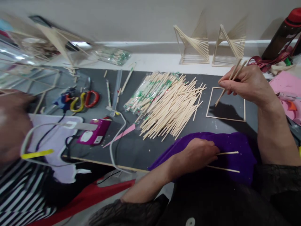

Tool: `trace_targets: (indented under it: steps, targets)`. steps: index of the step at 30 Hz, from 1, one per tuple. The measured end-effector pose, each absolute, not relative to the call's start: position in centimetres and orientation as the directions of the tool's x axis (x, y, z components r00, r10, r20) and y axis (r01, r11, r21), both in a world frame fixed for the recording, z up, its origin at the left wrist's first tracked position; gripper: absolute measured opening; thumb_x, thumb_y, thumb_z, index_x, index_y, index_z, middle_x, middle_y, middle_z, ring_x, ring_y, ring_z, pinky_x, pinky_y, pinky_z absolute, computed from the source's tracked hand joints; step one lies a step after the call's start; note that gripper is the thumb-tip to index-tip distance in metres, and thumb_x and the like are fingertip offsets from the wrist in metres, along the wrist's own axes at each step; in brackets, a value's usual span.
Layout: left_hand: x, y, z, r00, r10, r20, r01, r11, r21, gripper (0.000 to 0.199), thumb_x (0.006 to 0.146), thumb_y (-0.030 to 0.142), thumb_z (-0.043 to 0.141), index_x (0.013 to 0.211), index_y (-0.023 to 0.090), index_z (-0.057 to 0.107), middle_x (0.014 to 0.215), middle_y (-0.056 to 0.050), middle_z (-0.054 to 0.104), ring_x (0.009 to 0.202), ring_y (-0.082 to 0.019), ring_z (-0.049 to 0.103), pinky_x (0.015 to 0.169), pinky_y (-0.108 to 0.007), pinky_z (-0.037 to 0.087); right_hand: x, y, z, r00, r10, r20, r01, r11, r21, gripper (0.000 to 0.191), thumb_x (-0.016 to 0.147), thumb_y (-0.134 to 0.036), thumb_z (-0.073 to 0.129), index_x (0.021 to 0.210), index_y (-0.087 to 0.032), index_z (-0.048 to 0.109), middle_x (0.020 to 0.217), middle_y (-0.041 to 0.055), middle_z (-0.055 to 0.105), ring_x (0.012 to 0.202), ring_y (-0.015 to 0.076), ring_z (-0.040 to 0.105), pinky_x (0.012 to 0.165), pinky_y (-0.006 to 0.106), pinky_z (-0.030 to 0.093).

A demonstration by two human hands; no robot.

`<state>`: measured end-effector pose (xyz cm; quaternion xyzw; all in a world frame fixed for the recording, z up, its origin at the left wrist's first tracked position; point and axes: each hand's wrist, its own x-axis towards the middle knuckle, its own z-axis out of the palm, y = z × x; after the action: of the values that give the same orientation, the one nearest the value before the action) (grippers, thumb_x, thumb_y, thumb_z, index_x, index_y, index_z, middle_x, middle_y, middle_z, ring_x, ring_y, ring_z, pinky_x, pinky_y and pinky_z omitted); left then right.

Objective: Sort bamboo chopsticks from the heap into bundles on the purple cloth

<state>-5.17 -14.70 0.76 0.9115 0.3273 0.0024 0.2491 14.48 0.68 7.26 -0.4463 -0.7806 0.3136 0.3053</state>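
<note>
My right hand (pixel 245 83) is closed around two thin wooden chopsticks (pixel 234 73), held tilted with their lower ends pointing down. It hovers over a square frame of sticks (pixel 225 119) glued or laid flat on the grey table. My left hand (pixel 198 153) rests on a purple cloth (pixel 237 141) at the table's front edge, its fingers curled round the end of a chopstick (pixel 229 153). Another chopstick (pixel 225 169) lies on the cloth just below that hand. Left of the frame spreads a loose pile of chopsticks (pixel 171 110), beside wrapped chopsticks (pixel 150 88) with green print.
Two twisted stick models (pixel 194 44) (pixel 229 47) stand on the white ledge, near a dark bottle (pixel 281 39) with a red lid. Scissors (pixel 91 99), a magenta box (pixel 94 131) and a white cable (pixel 113 144) lie left. Another person's blurred hand (pixel 14 125) is at far left.
</note>
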Motion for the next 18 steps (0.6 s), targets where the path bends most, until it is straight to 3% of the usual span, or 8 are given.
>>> trace_targets:
  steps: [5, 7, 9, 12, 15, 18]
  targets:
    - [-6.9, -14.2, 0.5, 0.727, 0.683, -0.065, 0.574, -0.553, 0.604, 0.027, 0.098, 0.039, 0.055, 0.111, 0.021, 0.071, 0.102, -0.002, 0.075, 0.088, -0.012, 0.070, 0.077, -0.022, 0.053, 14.3, 0.5, 7.4, -0.431, 0.872, 0.232, 0.467, 0.436, -0.769, 0.013, 0.083, -0.026, 0.069, 0.077, -0.016, 0.076, 0.070, 0.0062, 0.069, 0.056, 0.0145, 0.059, 0.055, 0.031, 0.051]
    - [-8.4, -13.5, 1.0, 0.593, 0.804, -0.039, 0.691, -0.483, 0.538, 0.027, 0.101, 0.035, 0.050, 0.106, 0.021, 0.072, 0.099, -0.002, 0.074, 0.088, -0.013, 0.069, 0.078, -0.023, 0.053, 14.2, 0.5, 7.2, -0.432, 0.866, 0.251, 0.461, 0.451, -0.764, 0.013, 0.082, -0.026, 0.070, 0.075, -0.017, 0.075, 0.068, 0.0048, 0.068, 0.055, 0.0144, 0.059, 0.055, 0.031, 0.051]
    - [-9.9, -12.8, 1.2, 0.354, 0.934, -0.037, 0.876, -0.318, 0.362, 0.027, 0.100, 0.034, 0.049, 0.105, 0.022, 0.073, 0.098, -0.004, 0.073, 0.088, -0.016, 0.069, 0.076, -0.027, 0.052, 14.1, 0.6, 7.0, -0.431, 0.867, 0.249, 0.473, 0.452, -0.756, 0.013, 0.082, -0.028, 0.070, 0.074, -0.018, 0.074, 0.068, 0.0038, 0.068, 0.056, 0.0149, 0.060, 0.056, 0.032, 0.053]
    - [-11.4, -12.3, 0.6, 0.132, 0.990, -0.041, 0.982, -0.125, 0.139, 0.026, 0.095, 0.038, 0.059, 0.110, 0.023, 0.072, 0.106, -0.006, 0.070, 0.093, -0.020, 0.067, 0.072, -0.029, 0.051, 14.2, 0.8, 6.8, -0.427, 0.878, 0.215, 0.501, 0.428, -0.752, 0.012, 0.083, -0.030, 0.069, 0.078, -0.020, 0.075, 0.069, 0.0037, 0.069, 0.059, 0.0163, 0.062, 0.060, 0.033, 0.056]
    - [-11.6, -12.2, -0.4, 0.113, 0.991, -0.071, 0.988, -0.105, 0.117, 0.028, 0.093, 0.041, 0.062, 0.115, 0.027, 0.072, 0.108, -0.006, 0.068, 0.091, -0.019, 0.066, 0.069, -0.027, 0.049, 14.2, 0.9, 6.8, -0.428, 0.883, 0.191, 0.515, 0.412, -0.752, 0.013, 0.082, -0.032, 0.070, 0.081, -0.020, 0.075, 0.070, 0.0046, 0.069, 0.062, 0.0176, 0.064, 0.062, 0.034, 0.057]
    - [-10.8, -11.8, -0.7, 0.136, 0.989, -0.060, 0.979, -0.125, 0.159, 0.029, 0.098, 0.038, 0.052, 0.115, 0.028, 0.074, 0.102, -0.006, 0.069, 0.086, -0.018, 0.066, 0.066, -0.027, 0.047, 14.0, 0.9, 6.8, -0.439, 0.883, 0.167, 0.528, 0.404, -0.747, 0.013, 0.082, -0.033, 0.070, 0.082, -0.020, 0.075, 0.072, 0.0049, 0.070, 0.065, 0.0182, 0.065, 0.063, 0.033, 0.056]
